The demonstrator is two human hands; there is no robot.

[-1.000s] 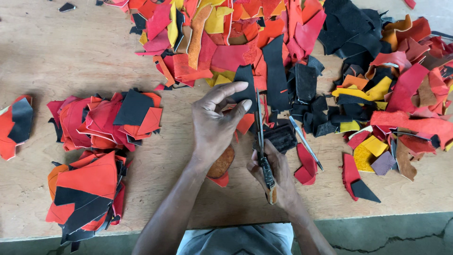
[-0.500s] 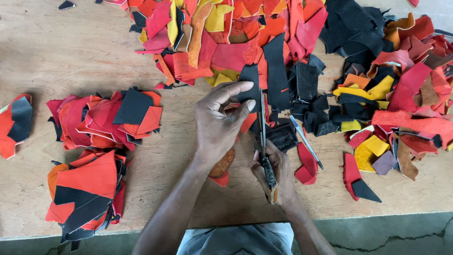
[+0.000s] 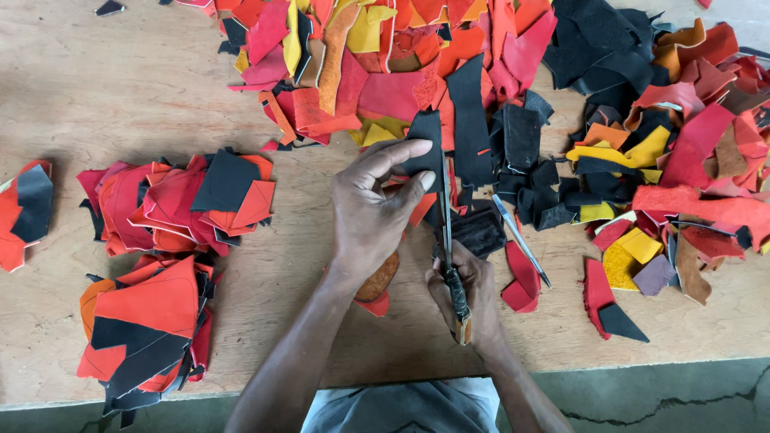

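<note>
Leftmost, at the frame's edge, lies a small red-and-black stack (image 3: 24,212); next to it two sorted piles (image 3: 172,204) of red, orange and black leather pieces rest on the wooden table (image 3: 104,88), one above the other. Near centre, the left hand (image 3: 373,212) pinches a black strip (image 3: 427,144) between thumb and curled fingers (image 3: 397,152), gripping it at its lower part. The strip stands with its long axis running up and down the frame, its free end pointing to the top. Just right, the right hand (image 3: 465,293) is clenched around a knife (image 3: 449,240), whose blade also points up the frame, lying along the strip's right edge. Further right a thin metal tool (image 3: 521,240) lies slanted on the table. Beyond it and across the top spreads a scrap heap (image 3: 666,160) of red, black and yellow offcuts.
</note>
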